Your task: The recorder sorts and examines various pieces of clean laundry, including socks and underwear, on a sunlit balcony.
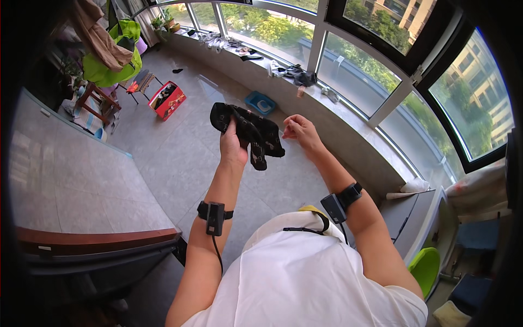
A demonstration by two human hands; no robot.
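My left hand (234,145) grips a black patterned cloth, seemingly a sock or socks (253,128), which spreads to the right and hangs down beyond my fingers. Just right of the cloth is my right hand (300,131), its fingers curled and apart from the cloth; whether something small is pinched in them cannot be told. Both forearms wear black strapped devices with cables. More garments, among them dark cloth (301,75) and light socks (214,41), lie along the window sill (347,102).
On the tiled floor ahead stand a red box (171,104) with dark items inside, a blue plastic basin (260,103) below the sill, and a small chair (141,81). Clothes hang at the upper left. An open window (470,94) is at the right, above a grey cabinet (402,212).
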